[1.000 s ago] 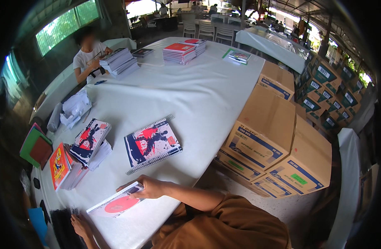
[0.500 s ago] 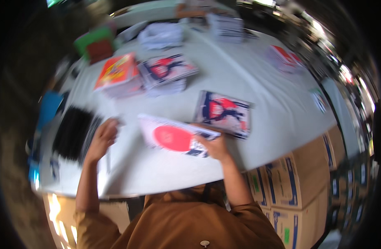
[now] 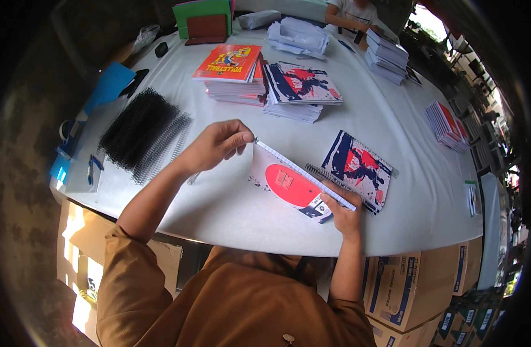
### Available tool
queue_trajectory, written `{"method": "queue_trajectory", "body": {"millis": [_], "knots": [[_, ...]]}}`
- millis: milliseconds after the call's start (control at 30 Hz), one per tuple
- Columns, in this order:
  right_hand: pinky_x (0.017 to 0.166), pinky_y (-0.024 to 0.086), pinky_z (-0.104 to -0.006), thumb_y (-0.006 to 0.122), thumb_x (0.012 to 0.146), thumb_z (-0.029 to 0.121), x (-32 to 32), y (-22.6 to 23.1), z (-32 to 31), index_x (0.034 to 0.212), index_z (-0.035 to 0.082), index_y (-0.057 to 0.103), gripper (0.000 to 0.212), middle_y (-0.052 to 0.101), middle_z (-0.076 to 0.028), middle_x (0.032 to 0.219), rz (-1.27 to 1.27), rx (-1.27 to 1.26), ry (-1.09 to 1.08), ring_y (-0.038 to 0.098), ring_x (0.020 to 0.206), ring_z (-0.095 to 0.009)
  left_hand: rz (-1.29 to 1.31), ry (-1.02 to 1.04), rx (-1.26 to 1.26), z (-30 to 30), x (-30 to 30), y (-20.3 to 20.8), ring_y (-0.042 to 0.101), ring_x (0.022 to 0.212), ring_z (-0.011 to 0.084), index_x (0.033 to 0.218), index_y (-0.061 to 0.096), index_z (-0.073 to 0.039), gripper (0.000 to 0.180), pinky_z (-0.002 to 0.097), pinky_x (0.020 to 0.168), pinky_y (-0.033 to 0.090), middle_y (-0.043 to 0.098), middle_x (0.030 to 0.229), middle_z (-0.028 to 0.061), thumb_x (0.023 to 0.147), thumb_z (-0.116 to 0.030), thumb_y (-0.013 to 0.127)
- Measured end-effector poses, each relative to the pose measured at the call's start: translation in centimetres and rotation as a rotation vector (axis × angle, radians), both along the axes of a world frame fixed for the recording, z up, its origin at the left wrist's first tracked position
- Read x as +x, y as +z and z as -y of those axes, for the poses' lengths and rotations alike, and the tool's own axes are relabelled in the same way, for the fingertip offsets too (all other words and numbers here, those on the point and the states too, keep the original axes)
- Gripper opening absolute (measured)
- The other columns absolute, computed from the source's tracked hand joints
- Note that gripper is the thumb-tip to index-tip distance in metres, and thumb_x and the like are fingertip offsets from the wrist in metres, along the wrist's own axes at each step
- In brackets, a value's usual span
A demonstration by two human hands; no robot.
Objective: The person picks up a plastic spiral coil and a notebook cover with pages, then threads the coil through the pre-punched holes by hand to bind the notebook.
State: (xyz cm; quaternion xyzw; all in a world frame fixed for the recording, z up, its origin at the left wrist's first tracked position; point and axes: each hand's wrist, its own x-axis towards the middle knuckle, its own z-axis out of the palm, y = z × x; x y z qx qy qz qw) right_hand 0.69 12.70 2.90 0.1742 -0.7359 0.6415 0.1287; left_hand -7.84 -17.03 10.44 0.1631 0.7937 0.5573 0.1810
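Observation:
My right hand point(image 3: 343, 213) grips one end of a notebook point(image 3: 286, 185) with a white cover, a red disc and dark splatter. The notebook is tilted above the table, its punched edge facing up. At its far left corner the fingertips of my left hand point(image 3: 222, 143) are pinched together, with a small dark end of what looks like a spiral coil point(image 3: 255, 139) showing there. Behind my right hand lies a notebook point(image 3: 358, 168) with a navy, white and red cover and coils along its edges. A pile of black spiral coils point(image 3: 141, 130) lies left of my left hand.
Stacks of orange-covered books point(image 3: 228, 65) and navy-and-red notebooks point(image 3: 303, 84) stand farther back. Pliers point(image 3: 93, 168) lie at the left. A paper stack point(image 3: 387, 55) stands near another person point(image 3: 355, 14) across the table. Cartons point(image 3: 401, 283) stand below the right edge.
My left hand has moved from beside the coil pile rightward to the notebook's corner. The held notebook has turned so its punched edge faces up, and my right hand has shifted right.

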Motion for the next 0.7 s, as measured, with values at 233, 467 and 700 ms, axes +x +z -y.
{"method": "queue_trajectory", "body": {"millis": [233, 467, 700], "knots": [[0.074, 0.047, -0.0233, 0.062, 0.081, 0.003, 1.2, -1.1, 0.9, 0.104, -0.001, 0.062, 0.023, 0.064, -0.005, 0.095, 0.086, -0.184, -0.048, 0.059, 0.083, -0.009, -0.699, -0.155, -0.232, -0.7, 0.4, 3.2, 0.054, 0.086, 0.0199, 0.089, 0.058, -0.002, 0.016, 0.0348, 0.078, 0.044, 0.057, 0.088, 0.0082, 0.082, -0.015, 0.062], [0.074, 0.050, -0.0284, 0.055, 0.078, -0.007, 1.5, -0.3, 1.6, 0.106, -0.001, 0.061, 0.030, 0.064, -0.015, 0.101, -0.226, 0.199, -0.080, 0.064, 0.086, -0.021, -1.342, 0.069, -0.806, -2.3, 1.5, 3.3, 0.016, 0.130, 0.0390, 0.129, 0.034, -0.004, 0.088, 0.0514, 0.103, 0.014, 0.023, 0.139, 0.0202, 0.066, -0.055, 0.066], [0.077, 0.051, -0.0321, 0.053, 0.070, -0.010, 2.8, -0.7, 3.1, 0.106, 0.003, 0.062, 0.040, 0.064, -0.015, 0.101, -0.412, 0.330, -0.159, 0.064, 0.090, -0.026, -1.851, 0.075, -0.575, -0.9, 3.0, -7.8, 0.008, 0.131, 0.0461, 0.133, 0.028, 0.005, 0.105, 0.0584, 0.103, -0.004, 0.020, 0.137, 0.0340, 0.071, -0.079, 0.031]]}}
